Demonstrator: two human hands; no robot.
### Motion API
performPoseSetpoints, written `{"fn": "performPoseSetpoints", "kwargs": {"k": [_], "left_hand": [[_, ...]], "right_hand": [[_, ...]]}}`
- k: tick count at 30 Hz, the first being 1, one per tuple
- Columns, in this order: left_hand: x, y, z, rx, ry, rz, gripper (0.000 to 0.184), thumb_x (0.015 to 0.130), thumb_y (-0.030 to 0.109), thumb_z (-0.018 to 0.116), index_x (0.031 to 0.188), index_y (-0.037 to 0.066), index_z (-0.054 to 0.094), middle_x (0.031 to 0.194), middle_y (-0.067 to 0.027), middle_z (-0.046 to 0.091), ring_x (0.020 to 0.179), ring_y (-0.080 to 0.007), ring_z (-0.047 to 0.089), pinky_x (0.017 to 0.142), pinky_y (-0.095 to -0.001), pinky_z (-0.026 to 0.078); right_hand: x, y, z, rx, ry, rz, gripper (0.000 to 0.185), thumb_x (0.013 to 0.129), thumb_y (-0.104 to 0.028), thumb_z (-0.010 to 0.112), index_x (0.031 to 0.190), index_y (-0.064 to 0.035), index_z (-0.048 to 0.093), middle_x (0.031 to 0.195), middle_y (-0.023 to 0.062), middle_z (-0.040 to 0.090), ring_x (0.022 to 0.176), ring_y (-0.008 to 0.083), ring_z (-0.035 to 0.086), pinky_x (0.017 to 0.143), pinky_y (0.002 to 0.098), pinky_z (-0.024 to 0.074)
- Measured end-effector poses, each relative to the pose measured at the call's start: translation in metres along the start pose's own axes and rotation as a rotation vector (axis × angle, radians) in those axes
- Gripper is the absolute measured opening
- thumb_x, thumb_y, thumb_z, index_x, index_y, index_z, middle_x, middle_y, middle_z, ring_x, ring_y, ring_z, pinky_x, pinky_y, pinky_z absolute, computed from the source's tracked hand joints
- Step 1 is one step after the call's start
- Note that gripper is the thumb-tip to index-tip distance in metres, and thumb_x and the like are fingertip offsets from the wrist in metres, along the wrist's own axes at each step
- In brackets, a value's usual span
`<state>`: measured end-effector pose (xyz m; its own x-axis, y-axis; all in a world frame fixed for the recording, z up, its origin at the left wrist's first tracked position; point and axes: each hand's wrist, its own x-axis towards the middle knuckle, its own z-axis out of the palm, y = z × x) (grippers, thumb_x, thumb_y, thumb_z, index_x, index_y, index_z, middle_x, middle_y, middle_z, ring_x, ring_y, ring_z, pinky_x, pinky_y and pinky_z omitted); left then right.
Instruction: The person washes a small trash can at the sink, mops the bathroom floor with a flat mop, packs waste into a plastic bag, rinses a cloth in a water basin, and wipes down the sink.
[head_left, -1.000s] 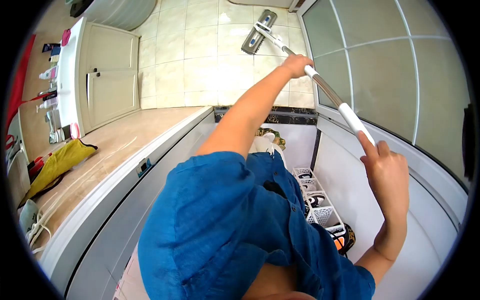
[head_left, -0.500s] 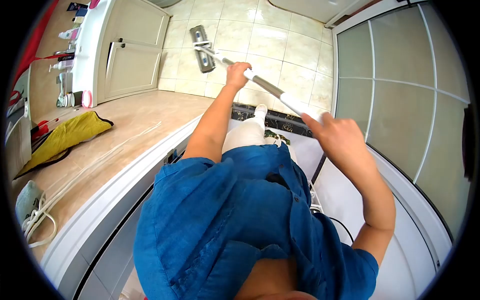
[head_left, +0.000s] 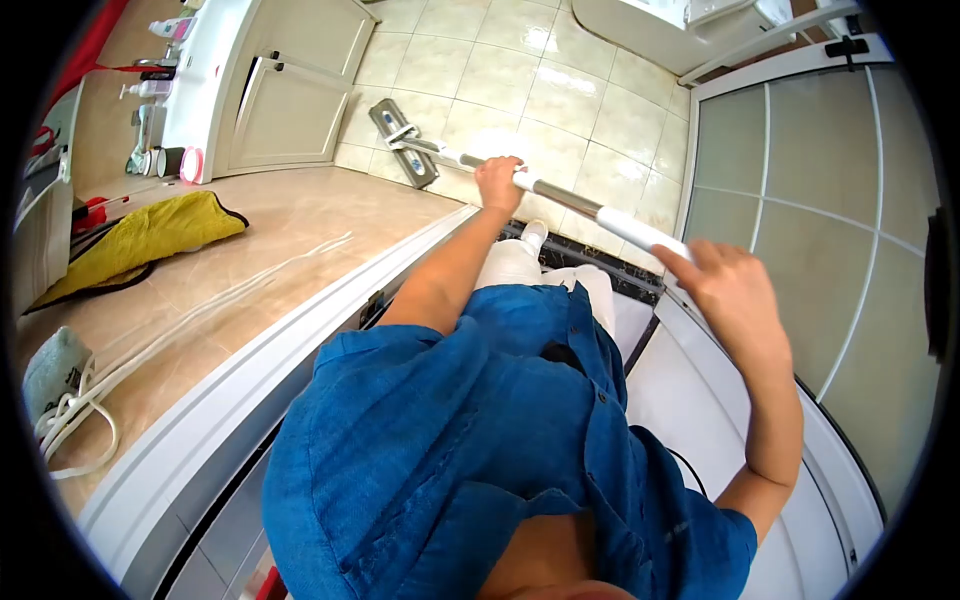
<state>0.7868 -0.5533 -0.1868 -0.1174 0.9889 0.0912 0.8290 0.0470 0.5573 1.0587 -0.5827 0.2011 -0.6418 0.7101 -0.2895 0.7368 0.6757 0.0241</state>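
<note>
A flat mop with a white and silver pole (head_left: pixel 568 197) slants across the view. Its grey rectangular head (head_left: pixel 403 143) lies on the tiled floor (head_left: pixel 500 75), close to the white cabinet. My left hand (head_left: pixel 499 184) is wrapped round the pole partway along. At the pole's upper end, my right hand (head_left: pixel 725 290) grips the thick white handle, with its index finger stretched along it. One white shoe (head_left: pixel 535 235) is at the dark patterned threshold (head_left: pixel 590 262).
A white cabinet (head_left: pixel 290 112) stands at the left, with bottles and cups on its top. A yellow cloth (head_left: pixel 150 240) and white cords (head_left: pixel 215 313) lie on a tan surface. A frosted glass door (head_left: pixel 815 150) is at the right, and a white tub (head_left: pixel 650 35) at the back.
The mop head has swung left across the floor to near the cabinet, and its pole lies flatter. Both hands keep hold. The view has shifted, and a white shoe now shows at the threshold.
</note>
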Motion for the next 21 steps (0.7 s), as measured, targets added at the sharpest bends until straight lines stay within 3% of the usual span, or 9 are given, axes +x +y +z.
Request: {"fn": "performPoseSetpoints", "kwargs": {"k": [3,7,10,16,18,21], "left_hand": [[0.008,0.037,0.003,-0.123,0.141,-0.056,0.011,0.079,0.022,0.071,0.085,0.013,0.067,0.087,-0.0056,0.067,0.089,-0.0281,0.059,0.081,-0.0422,0.038],[0.030,0.060,-0.001,-0.242,0.300,-0.035,0.013,0.080,0.024,0.072,0.081,0.012,0.067,0.084,-0.0055,0.067,0.084,-0.0279,0.059,0.079,-0.0416,0.039],[0.050,0.052,-0.018,-0.199,0.216,-0.036,0.014,0.080,0.024,0.072,0.079,0.012,0.065,0.079,-0.0042,0.065,0.085,-0.0265,0.058,0.085,-0.0401,0.038],[0.086,0.035,-0.024,-0.079,0.257,-0.021,0.020,0.079,0.026,0.073,0.071,0.010,0.064,0.075,-0.0066,0.065,0.078,-0.0284,0.060,0.077,-0.0418,0.040],[0.100,0.022,-0.019,-0.020,0.320,-0.029,0.020,0.078,0.025,0.073,0.070,0.009,0.064,0.074,-0.0076,0.065,0.075,-0.0298,0.060,0.076,-0.0417,0.040],[0.122,0.005,-0.025,0.068,0.207,-0.133,0.019,0.078,0.026,0.073,0.073,0.010,0.065,0.077,-0.0067,0.065,0.081,-0.0280,0.061,0.077,-0.0415,0.040]], "right_hand": [[0.000,0.009,-0.041,-0.060,0.102,0.035,0.039,0.074,-0.007,0.062,0.113,-0.0162,0.066,0.073,0.0043,0.054,0.064,0.0191,0.058,0.056,0.0332,0.0470],[0.011,0.019,-0.068,-0.119,0.187,0.054,0.048,0.065,-0.009,0.077,0.112,-0.0143,0.066,0.085,0.0053,0.063,0.068,0.0224,0.059,0.060,0.0351,0.0482],[0.028,0.041,-0.064,-0.127,0.263,-0.051,0.049,0.066,-0.009,0.077,0.113,-0.0151,0.066,0.084,0.0046,0.063,0.066,0.0207,0.058,0.058,0.0335,0.0477],[0.075,0.086,-0.050,-0.199,0.410,-0.257,0.045,0.071,-0.008,0.066,0.114,-0.0208,0.066,0.078,0.0023,0.058,0.062,0.0142,0.055,0.052,0.0277,0.0445],[0.099,0.099,-0.044,-0.224,0.463,-0.301,0.038,0.074,-0.009,0.064,0.110,-0.0192,0.066,0.078,0.0014,0.058,0.062,0.0135,0.055,0.052,0.0270,0.0442],[0.135,0.116,-0.028,-0.186,0.515,-0.325,0.030,0.074,-0.011,0.065,0.104,-0.0157,0.066,0.076,0.0012,0.057,0.062,0.0137,0.055,0.052,0.0269,0.0437]]}}
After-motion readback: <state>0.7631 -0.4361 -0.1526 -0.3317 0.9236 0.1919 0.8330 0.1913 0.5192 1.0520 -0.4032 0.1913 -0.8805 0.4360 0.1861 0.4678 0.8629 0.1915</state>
